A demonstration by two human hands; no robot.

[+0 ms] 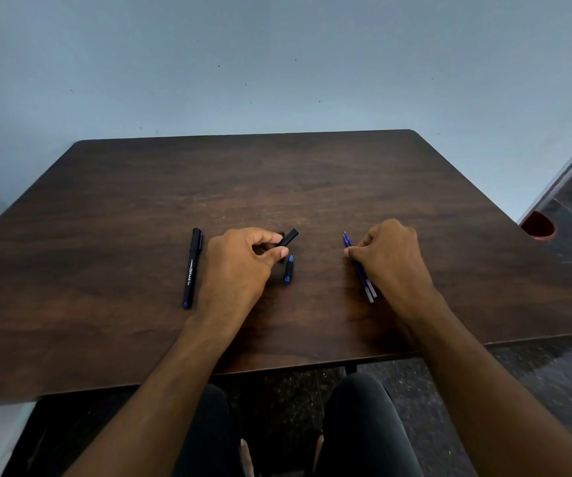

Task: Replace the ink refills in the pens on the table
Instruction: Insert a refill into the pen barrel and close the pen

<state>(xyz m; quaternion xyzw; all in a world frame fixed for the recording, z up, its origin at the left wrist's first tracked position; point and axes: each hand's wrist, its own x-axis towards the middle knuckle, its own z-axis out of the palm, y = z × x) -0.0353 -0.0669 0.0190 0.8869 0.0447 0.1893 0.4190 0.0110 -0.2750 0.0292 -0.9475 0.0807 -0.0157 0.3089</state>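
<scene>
Knees in dark trousers (363, 425) sit nearest us, tucked under the near edge of the dark wood surface (277, 173) where we work. Our left hand (239, 266) curls thumb and forefinger round a black pen barrel (289, 237), its far end poking out past the knuckles; just below that thumb lies a short black-and-blue pen piece (288, 269), loose on the wood. Our right hand (393, 256) holds the blue ink refills (360, 270), its grip pressed together on them, their tips pointing away from us and their pale tails trailing toward us; whether they rest on the wood we cannot tell. Left of the left hand, a second black pen (192, 268) lies whole and apart. We judge the step in hand to be the first pen's refill: barrel opened, fresh refill being picked. Next, we reckon, one refill must be singled out from the bunch, lined up with the barrel's open end and slid in straight, before the loose piece goes back on. A red object (538, 226) peeps past the surface's right edge.
</scene>
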